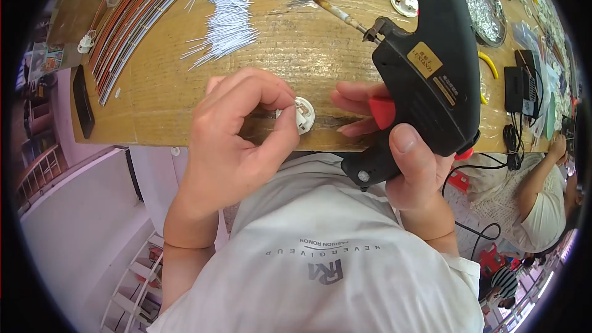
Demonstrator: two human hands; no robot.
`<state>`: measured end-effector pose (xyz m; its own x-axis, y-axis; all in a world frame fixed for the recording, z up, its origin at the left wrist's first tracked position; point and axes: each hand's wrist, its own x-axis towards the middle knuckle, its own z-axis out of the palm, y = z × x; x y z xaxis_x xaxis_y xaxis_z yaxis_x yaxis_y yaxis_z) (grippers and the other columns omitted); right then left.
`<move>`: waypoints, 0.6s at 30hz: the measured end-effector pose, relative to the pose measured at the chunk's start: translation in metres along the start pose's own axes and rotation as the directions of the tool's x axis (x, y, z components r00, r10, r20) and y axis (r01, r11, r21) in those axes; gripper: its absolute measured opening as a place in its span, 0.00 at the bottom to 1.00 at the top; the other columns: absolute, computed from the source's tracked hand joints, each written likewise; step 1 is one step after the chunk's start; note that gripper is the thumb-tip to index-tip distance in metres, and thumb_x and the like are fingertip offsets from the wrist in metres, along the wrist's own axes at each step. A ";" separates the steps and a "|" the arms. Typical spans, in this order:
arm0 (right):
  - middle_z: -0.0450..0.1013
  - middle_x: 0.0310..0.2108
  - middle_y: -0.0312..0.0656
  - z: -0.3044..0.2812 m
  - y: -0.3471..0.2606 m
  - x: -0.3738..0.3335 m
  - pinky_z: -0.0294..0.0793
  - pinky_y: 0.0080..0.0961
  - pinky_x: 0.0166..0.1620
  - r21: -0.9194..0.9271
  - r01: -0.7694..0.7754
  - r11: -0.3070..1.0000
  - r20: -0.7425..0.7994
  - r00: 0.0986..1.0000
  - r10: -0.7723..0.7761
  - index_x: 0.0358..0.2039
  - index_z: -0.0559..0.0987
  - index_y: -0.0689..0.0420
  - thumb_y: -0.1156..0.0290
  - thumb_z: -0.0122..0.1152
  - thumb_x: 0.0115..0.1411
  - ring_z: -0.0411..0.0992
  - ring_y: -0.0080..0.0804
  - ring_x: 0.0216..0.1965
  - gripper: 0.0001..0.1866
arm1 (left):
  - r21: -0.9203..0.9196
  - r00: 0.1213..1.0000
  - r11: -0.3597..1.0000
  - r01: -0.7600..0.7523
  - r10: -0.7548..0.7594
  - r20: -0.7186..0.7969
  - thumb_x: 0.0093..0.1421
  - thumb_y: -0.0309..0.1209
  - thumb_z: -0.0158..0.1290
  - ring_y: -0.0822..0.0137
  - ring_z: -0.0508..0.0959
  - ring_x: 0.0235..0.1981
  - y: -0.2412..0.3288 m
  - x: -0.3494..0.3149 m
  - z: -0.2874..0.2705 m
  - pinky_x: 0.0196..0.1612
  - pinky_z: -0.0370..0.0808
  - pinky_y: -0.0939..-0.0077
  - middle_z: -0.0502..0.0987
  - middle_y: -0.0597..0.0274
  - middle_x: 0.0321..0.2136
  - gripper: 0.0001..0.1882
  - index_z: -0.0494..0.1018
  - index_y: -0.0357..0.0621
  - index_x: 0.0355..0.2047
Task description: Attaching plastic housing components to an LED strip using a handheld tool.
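My left hand has its thumb and forefinger pinched at the left edge of a small round white plastic part. This part lies by the table's near edge, and small fittings show on its face; the fingertips hide its left side. In my right hand is a black soldering gun with a red trigger, the fingers and thumb wrapped about its grip. The gun's dark tip and a thin feed tube beside it point to the far left, well beyond the white part.
On the wooden table lies a pile of short white wires, beside long brown and grey strands. A round metal tray and more white parts stand far right. Another person's arm rests at the right.
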<state>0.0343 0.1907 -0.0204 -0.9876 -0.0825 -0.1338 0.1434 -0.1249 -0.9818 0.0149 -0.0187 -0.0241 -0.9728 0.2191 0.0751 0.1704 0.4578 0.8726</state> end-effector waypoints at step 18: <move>0.75 0.52 0.57 -0.004 -0.001 -0.002 0.79 0.34 0.48 0.059 -0.095 0.994 0.014 0.995 0.094 0.62 0.66 0.68 0.46 0.60 0.60 0.77 0.47 0.52 0.42 | 0.170 0.998 0.985 -0.038 0.028 0.056 0.47 0.17 0.59 0.63 0.78 0.30 0.012 0.013 -0.007 0.40 0.68 0.74 0.80 0.60 0.27 0.07 0.73 0.39 0.26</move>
<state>0.0356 0.1945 -0.0194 -0.9688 -0.1074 -0.2235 0.2397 -0.1749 -0.9550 0.0034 -0.0161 -0.0096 -0.9572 0.2802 0.0726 0.2312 0.5891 0.7743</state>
